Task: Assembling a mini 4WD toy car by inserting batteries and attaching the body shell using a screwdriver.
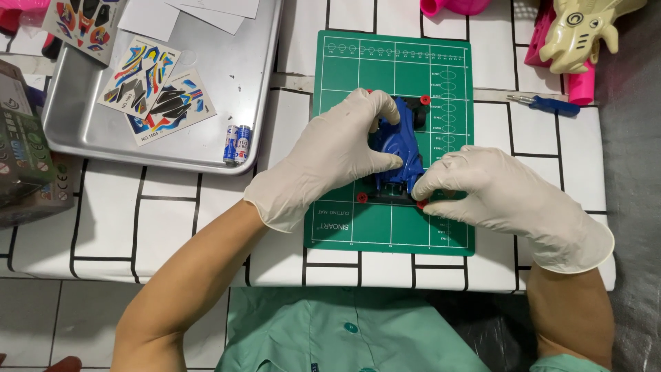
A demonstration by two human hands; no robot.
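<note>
A blue toy car body (403, 148) with small red wheels (425, 100) sits on a black chassis at the centre of a green cutting mat (344, 69), which lies on the white, black-gridded table cover (172, 227) near the table's front edge. The left hand (337, 155), in a white disposable glove, lies over the left flank of the car, its thumb pressed against the blue shell and its fingers curled over the top. The right hand (496, 189), gloved alike, closes its fingertips (427, 186) on the car's lower right corner, just beside a red wheel; both hands thus pinch the car between them.

Left of the mat, a metal baking tray (234, 69) occupies the table's rear left area. It carries sheets of coloured decal stickers (155, 86), white paper sheets (206, 14), and two small batteries (237, 143) lying side by side near its front rim. A printed cardboard box (24, 158) stands at the left edge of the table. Right of the mat, a blue-handled screwdriver (547, 105) lies on the cover, well apart from the hands. At the rear right corner rest a cream-coloured toy part (585, 31) and pink plastic pieces (582, 86); another pink piece (454, 7) sits at the rear edge behind the mat.
</note>
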